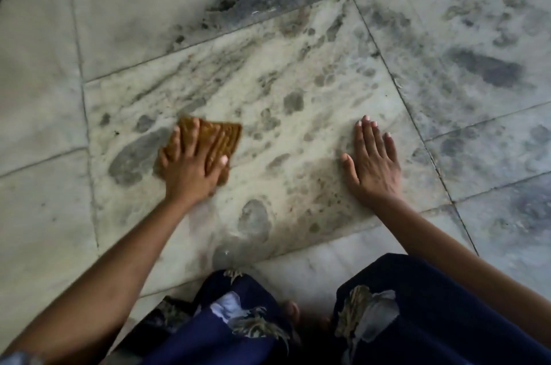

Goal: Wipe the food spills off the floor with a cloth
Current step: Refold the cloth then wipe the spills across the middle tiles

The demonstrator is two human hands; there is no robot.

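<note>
Hands: L [190, 169] on cloth [222, 135], R [372, 162] floor [298, 72]

The cloth [227, 138] is ribbed, matt brown fabric; the floor [298, 90] is veined stone tile, smooth, faintly glossy at six o'clock.

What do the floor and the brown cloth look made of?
Floor tiles: polished stone, probably marble, going by the grey veining and thin joints. Cloth: soft fabric, mustard-brown and matte; a ribbed weave shows beside the left hand pressing it.
</note>
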